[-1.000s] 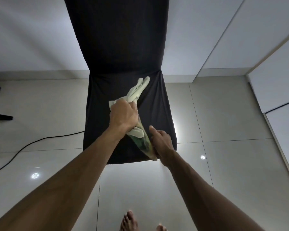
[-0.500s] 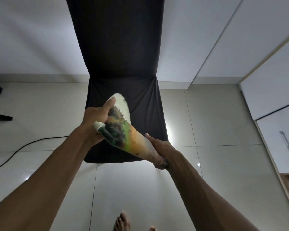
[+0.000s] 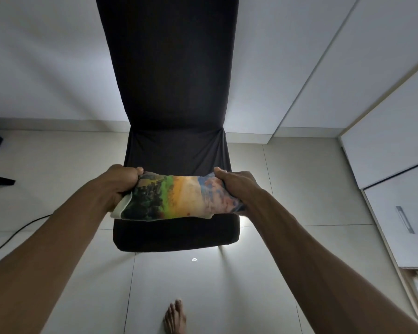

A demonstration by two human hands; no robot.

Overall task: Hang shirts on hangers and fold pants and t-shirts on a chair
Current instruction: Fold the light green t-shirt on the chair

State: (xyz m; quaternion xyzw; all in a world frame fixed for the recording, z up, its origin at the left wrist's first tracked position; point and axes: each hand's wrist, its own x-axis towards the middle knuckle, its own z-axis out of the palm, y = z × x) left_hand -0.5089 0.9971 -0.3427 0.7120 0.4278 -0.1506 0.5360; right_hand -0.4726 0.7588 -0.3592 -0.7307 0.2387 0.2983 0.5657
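Just printed t-shirt between both hands

Dim room, cool light on wall, bright glare on floor beside chair, small ceiling-light reflection, wide-angle bending at edges.

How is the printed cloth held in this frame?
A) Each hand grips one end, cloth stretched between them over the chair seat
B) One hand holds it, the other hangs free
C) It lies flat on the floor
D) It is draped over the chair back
A: the left hand and right hand each grip an end of the printed cloth, above the chair seat.
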